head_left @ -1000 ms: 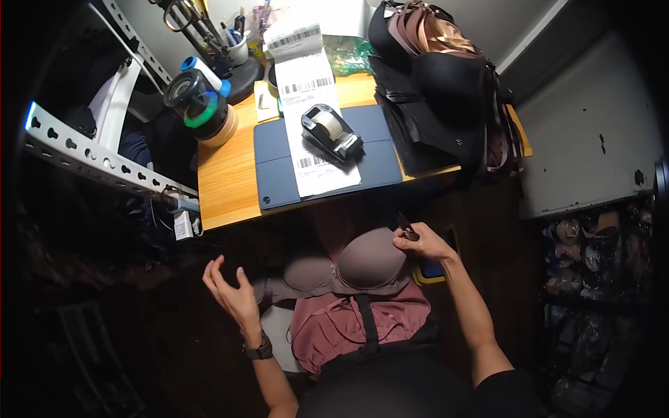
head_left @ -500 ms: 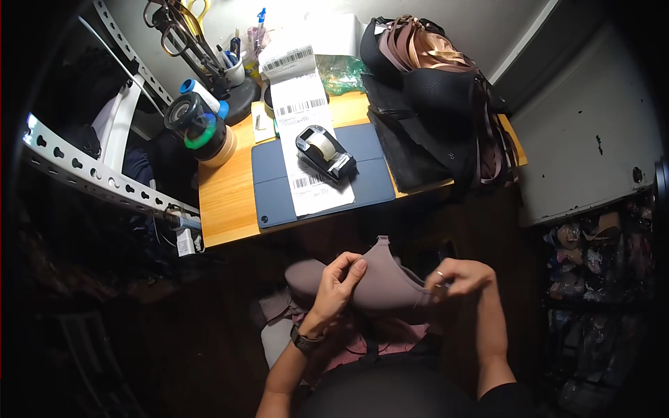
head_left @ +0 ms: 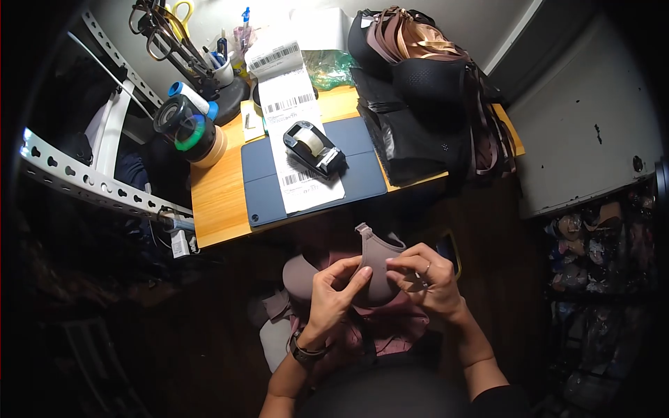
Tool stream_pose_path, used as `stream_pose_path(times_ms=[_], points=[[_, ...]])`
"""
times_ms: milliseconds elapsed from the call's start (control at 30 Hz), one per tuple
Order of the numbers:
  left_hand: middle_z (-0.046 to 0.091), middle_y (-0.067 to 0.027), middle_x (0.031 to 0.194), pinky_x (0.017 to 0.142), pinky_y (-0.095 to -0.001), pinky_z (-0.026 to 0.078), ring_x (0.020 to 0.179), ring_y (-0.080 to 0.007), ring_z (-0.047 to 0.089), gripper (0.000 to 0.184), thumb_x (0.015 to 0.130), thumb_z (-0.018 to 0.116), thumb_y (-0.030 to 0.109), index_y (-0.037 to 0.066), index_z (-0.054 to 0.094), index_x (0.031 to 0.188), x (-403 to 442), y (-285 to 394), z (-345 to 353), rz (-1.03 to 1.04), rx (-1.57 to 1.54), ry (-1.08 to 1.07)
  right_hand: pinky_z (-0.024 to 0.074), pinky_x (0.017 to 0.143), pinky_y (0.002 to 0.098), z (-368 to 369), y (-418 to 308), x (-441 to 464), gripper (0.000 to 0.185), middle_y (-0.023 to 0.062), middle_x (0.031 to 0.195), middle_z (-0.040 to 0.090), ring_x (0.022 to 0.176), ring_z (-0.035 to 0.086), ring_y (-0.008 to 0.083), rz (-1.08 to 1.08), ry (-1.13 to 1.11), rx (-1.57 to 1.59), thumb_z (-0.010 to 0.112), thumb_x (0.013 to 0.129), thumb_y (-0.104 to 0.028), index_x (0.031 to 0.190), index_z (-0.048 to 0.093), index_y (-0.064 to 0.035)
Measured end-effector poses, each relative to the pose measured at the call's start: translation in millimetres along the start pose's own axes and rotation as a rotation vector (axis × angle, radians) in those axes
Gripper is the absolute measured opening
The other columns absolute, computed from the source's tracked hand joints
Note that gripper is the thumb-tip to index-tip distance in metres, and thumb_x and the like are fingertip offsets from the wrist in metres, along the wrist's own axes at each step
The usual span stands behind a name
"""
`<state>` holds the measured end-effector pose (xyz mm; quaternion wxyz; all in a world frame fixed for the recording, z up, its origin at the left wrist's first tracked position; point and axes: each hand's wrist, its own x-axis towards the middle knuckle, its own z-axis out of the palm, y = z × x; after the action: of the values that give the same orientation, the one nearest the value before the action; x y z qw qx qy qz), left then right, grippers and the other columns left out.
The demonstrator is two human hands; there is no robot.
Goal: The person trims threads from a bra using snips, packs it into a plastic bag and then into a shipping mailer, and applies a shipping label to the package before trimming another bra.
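A mauve-grey bra (head_left: 380, 282) hangs over my lap below the table edge, one cup raised with its strap end pointing up. My left hand (head_left: 334, 296) is closed on the near side of that cup, thumb in front and fingers behind. At the cup's other side, my right hand (head_left: 428, 279) has thumb and fingertips pinched against the fabric. Something small and dark shows under its curled fingers, too hidden to name. The other cup (head_left: 300, 277) droops to the left of my left wrist. Pinkish fabric (head_left: 401, 317) lies beneath on my lap.
On the wooden table (head_left: 216, 216) a tape dispenser (head_left: 313, 148) sits on printed labels (head_left: 293, 104) over a blue tablet case (head_left: 362, 157). Stacked bras (head_left: 432, 83) overhang the right side. A metal shelf frame (head_left: 90, 177) stands left; a white panel (head_left: 585, 132) stands right.
My right hand has moved left and inward, from the cup's outer edge to its front. The raised cup has turned and narrowed in view, its strap end shifting left. The camera view has shifted slightly.
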<state>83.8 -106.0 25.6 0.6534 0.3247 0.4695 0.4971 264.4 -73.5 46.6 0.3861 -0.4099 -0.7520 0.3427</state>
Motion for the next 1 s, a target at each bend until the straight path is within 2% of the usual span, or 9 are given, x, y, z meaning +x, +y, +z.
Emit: stream_pose_path(times_ms=[200, 400, 500, 667, 733, 800, 867, 933, 1000], points=[[0.066, -0.0089, 0.095, 0.079, -0.0229, 0.048, 0.089, -0.0100, 0.060, 0.025, 0.086, 0.063, 0.010, -0.005, 0.062, 0.106, -0.3, -3.2, -1.6, 0.048, 0.088, 0.018, 0.0442, 0.054, 0.0249, 4.5, -2.4, 7.5, 0.009, 0.0069, 0.079, 0.056, 0.064, 0.055, 0.0125, -0.030, -0.063, -0.068, 0.064, 0.078, 0.003, 0.085, 0.061, -0.0013], [0.066, -0.0094, 0.096, 0.080, -0.0232, 0.048, 0.089, -0.0108, 0.061, 0.025, 0.085, 0.064, 0.009, -0.006, 0.061, 0.105, 1.3, 1.2, -4.3, 0.010, 0.043, -0.016, 0.0438, 0.057, 0.0259, -11.5, -2.2, 3.6, 0.013, 0.0068, 0.081, 0.053, 0.065, 0.054, 0.0140, 0.260, 0.026, 0.226, 0.055, 0.073, 0.009, 0.083, 0.056, -0.0002], [0.066, -0.0094, 0.097, 0.080, -0.0234, 0.048, 0.089, -0.0112, 0.061, 0.026, 0.084, 0.065, 0.010, -0.006, 0.061, 0.105, 1.7, 2.3, -3.2, 0.016, 0.064, -0.030, 0.0463, 0.059, 0.0259, -13.4, -0.2, 6.3, 0.011, 0.0072, 0.084, 0.055, 0.069, 0.057, 0.0141, 0.104, -0.058, 0.048, 0.055, 0.075, 0.007, 0.084, 0.058, 0.0010], [0.065, -0.0058, 0.090, 0.074, -0.0215, 0.048, 0.082, -0.0073, 0.059, 0.027, 0.082, 0.068, 0.011, -0.004, 0.061, 0.104, -1.8, 2.8, 5.4, -0.044, 0.182, -0.082, 0.0475, 0.066, 0.0249, -8.4, 18.7, 5.8, 0.018, 0.0096, 0.089, 0.061, 0.075, 0.061, 0.0168, 0.240, 0.063, 0.228, 0.050, 0.073, 0.008, 0.084, 0.062, 0.0009], [0.064, -0.0036, 0.085, 0.070, -0.0200, 0.046, 0.079, -0.0056, 0.057, 0.022, 0.084, 0.067, 0.012, -0.003, 0.061, 0.099, 1.4, 0.6, 12.3, 0.007, 0.058, -0.098, 0.0465, 0.065, 0.0258, -36.0, 28.7, -5.9, 0.017, 0.0113, 0.092, 0.062, 0.077, 0.062, 0.0167, 0.553, -0.391, 0.398, 0.051, 0.068, 0.007, 0.079, 0.062, 0.0004], [0.062, -0.0023, 0.084, 0.068, -0.0190, 0.045, 0.076, -0.0049, 0.055, 0.019, 0.088, 0.061, 0.014, -0.002, 0.060, 0.098, 9.3, -9.9, 13.0, -0.049, -0.022, -0.092, 0.0392, 0.054, 0.0266, -76.9, 34.4, -8.4, 0.034, 0.0079, 0.085, 0.058, 0.068, 0.053, 0.0123, 0.372, -0.856, 0.280, 0.039, 0.060, 0.002, 0.084, 0.063, 0.0010], [0.062, -0.0018, 0.084, 0.068, -0.0188, 0.044, 0.075, -0.0046, 0.055, 0.019, 0.089, 0.059, 0.014, -0.002, 0.059, 0.099, 25.0, -34.0, 15.7, -0.087, -0.119, -0.063, 0.0408, 0.054, 0.0276, -109.9, 24.8, -7.7, 0.018, 0.0099, 0.084, 0.058, 0.064, 0.055, 0.0155, 0.350, -1.052, 0.390, 0.053, 0.068, 0.006, 0.082, 0.063, 0.0021], [0.060, 0.0002, 0.085, 0.067, -0.0192, 0.044, 0.074, -0.0042, 0.052, 0.022, 0.090, 0.058, 0.016, -0.002, 0.057, 0.103, 48.1, -62.4, 16.8, -0.059, -0.172, -0.011, 0.0460, 0.060, 0.0292, -123.9, 15.8, -17.2, 0.018, 0.0122, 0.088, 0.059, 0.067, 0.059, 0.0226, 0.120, -0.980, 0.382, 0.067, 0.063, 0.000, 0.080, 0.064, 0.0017], [0.059, -0.0053, 0.080, 0.067, -0.0235, 0.045, 0.071, -0.0104, 0.055, 0.025, 0.089, 0.059, 0.017, -0.001, 0.056, 0.106, 79.3, -102.0, 20.0, 0.065, -0.150, 0.190, 0.0423, 0.056, 0.0264, -137.4, 17.3, -26.3, 0.029, 0.0104, 0.085, 0.057, 0.067, 0.056, 0.0169, 0.176, -0.994, 0.453, 0.083, 0.064, -0.019, 0.074, 0.064, 0.0003]])
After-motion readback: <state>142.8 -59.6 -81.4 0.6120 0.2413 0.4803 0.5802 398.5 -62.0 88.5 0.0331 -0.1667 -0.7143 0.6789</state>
